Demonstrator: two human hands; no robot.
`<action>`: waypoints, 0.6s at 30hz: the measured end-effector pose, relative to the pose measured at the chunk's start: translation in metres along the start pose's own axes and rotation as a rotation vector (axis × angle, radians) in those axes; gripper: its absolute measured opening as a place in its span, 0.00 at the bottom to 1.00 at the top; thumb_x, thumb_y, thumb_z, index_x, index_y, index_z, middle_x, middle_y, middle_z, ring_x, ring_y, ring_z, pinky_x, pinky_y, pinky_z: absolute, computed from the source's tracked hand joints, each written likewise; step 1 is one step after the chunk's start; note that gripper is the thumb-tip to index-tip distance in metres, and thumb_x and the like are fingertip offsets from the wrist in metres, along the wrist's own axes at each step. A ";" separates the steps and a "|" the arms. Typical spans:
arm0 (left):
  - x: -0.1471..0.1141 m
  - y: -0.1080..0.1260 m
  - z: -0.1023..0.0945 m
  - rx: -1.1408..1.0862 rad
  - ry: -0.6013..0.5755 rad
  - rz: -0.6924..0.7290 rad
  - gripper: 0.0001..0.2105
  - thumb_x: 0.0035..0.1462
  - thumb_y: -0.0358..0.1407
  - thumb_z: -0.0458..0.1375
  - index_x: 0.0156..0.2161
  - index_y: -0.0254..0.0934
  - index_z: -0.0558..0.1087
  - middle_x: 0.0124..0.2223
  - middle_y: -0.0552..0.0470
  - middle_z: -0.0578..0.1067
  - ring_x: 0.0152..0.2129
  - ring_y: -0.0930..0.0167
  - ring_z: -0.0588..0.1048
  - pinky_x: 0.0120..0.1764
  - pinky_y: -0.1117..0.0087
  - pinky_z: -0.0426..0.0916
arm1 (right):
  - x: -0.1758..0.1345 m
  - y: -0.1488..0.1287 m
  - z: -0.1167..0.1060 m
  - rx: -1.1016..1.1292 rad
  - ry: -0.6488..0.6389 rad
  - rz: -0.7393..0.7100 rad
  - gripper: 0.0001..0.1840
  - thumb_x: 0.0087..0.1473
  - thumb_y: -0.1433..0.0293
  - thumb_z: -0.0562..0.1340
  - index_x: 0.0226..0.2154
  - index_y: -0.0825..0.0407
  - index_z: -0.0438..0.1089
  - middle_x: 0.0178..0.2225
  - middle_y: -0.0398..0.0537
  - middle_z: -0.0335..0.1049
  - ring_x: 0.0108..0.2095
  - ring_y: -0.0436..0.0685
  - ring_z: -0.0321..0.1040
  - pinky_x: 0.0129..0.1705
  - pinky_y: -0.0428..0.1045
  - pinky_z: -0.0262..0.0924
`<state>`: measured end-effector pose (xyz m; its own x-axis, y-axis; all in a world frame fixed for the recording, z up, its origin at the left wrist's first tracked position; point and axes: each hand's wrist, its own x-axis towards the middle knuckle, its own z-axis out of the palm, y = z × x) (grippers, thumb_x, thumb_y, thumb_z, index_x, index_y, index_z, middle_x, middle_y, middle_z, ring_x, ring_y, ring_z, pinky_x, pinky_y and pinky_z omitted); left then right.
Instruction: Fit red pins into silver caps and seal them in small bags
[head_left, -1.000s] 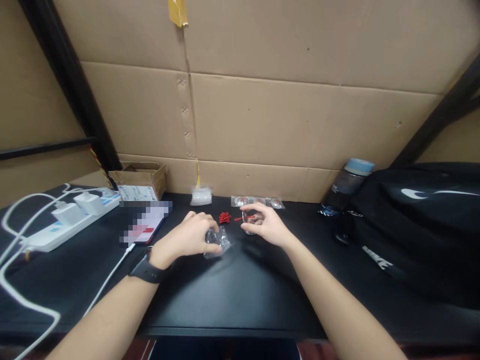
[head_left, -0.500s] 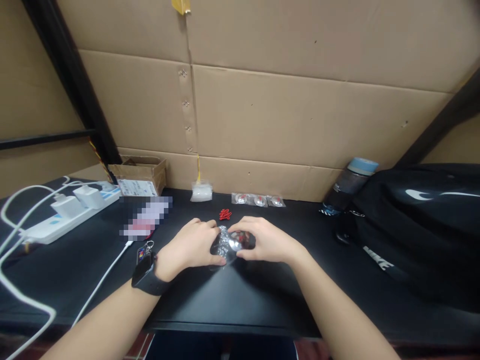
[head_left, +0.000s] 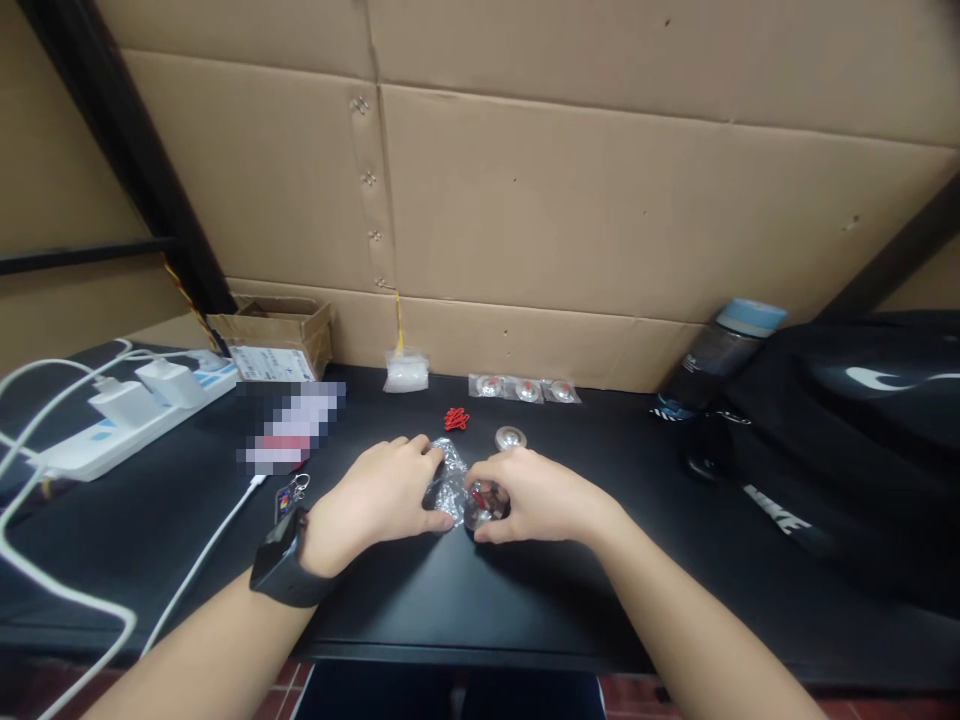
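My left hand (head_left: 391, 488) closes its fingers on a crumpled clear plastic bag (head_left: 451, 490) on the black table. Right beside it, my right hand (head_left: 525, 495) curls round a shiny round piece (head_left: 486, 502) with dark and red patches on its surface. Its exact kind is partly hidden by my fingers. A silver round disc (head_left: 511, 438) lies just beyond my right knuckles. Further back is a small bundle of red cord (head_left: 456, 419). Several flat round silver pieces in clear packets (head_left: 527, 390) form a row near the cardboard wall.
On the left are a white power strip (head_left: 142, 415) with cables, an open cardboard box (head_left: 274, 330) and a keychain (head_left: 289, 497). A white packet (head_left: 406, 372) sits at the wall. A bottle (head_left: 720, 355) and black backpack (head_left: 847, 450) occupy the right.
The silver disc now shows on the table beyond my right hand. The round piece in my right hand now shows more dark and red. The view has tilted slightly down.
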<state>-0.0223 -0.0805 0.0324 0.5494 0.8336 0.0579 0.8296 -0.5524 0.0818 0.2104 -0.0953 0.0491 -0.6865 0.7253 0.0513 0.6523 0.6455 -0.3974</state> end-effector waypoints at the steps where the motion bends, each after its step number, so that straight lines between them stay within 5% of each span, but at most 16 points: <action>1: 0.000 0.000 0.001 0.002 0.008 0.002 0.27 0.45 0.54 0.66 0.48 0.42 0.74 0.48 0.40 0.76 0.42 0.51 0.76 0.44 0.55 0.68 | 0.001 -0.001 0.001 0.002 0.004 0.000 0.16 0.46 0.62 0.74 0.36 0.50 0.73 0.28 0.41 0.72 0.27 0.51 0.64 0.28 0.45 0.51; 12: -0.002 0.001 0.002 -0.013 -0.001 0.015 0.29 0.49 0.58 0.62 0.52 0.44 0.74 0.52 0.41 0.75 0.47 0.52 0.75 0.47 0.56 0.67 | 0.013 -0.007 0.018 -0.004 0.141 -0.090 0.15 0.52 0.61 0.72 0.38 0.52 0.72 0.36 0.47 0.70 0.35 0.54 0.67 0.35 0.47 0.58; 18: -0.001 -0.001 0.004 0.004 -0.021 0.035 0.29 0.47 0.56 0.64 0.52 0.43 0.73 0.53 0.42 0.75 0.47 0.51 0.74 0.47 0.55 0.67 | 0.013 -0.006 0.018 0.076 0.134 -0.117 0.17 0.54 0.73 0.70 0.47 0.50 0.72 0.39 0.46 0.70 0.36 0.53 0.67 0.38 0.46 0.61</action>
<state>-0.0233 -0.0804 0.0278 0.5797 0.8138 0.0401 0.8104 -0.5810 0.0757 0.1918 -0.0943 0.0360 -0.7039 0.6750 0.2210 0.5409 0.7111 -0.4491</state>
